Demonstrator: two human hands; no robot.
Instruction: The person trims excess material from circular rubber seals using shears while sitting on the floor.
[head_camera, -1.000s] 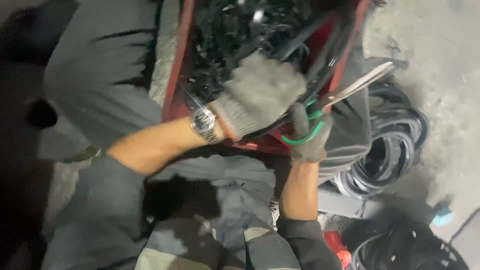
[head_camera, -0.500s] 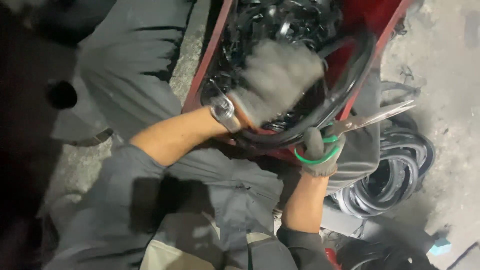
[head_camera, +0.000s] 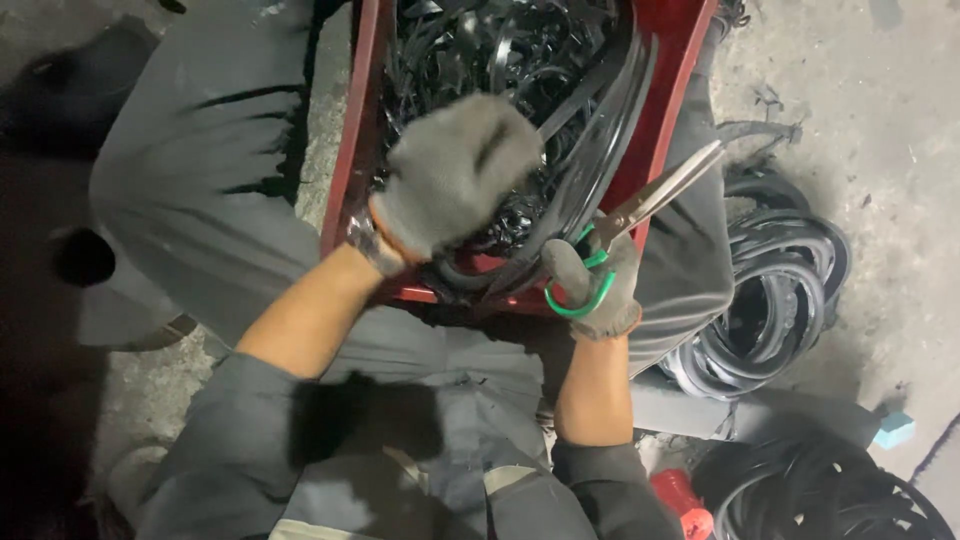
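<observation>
My left hand (head_camera: 455, 175), in a grey knit glove with a wristwatch at the cuff, grips a long black rubber strip (head_camera: 590, 150) that loops over the red crate (head_camera: 345, 160). My right hand (head_camera: 595, 285), also gloved, holds green-handled shears (head_camera: 640, 215) whose metal blades point up and right along the crate's edge, beside the strip. The crate between my knees is full of cut black rubber pieces (head_camera: 470, 50).
Coils of black rubber rings (head_camera: 775, 300) lie on the concrete floor at right, with more coils (head_camera: 850, 495) at the lower right. A small red object (head_camera: 680, 500) and a pale blue block (head_camera: 893, 428) sit near them. My grey trouser legs flank the crate.
The view has shifted; both hands now sit lower in the frame. My left hand has pulled the strip further out along the crate. The shears stay in my right hand.
</observation>
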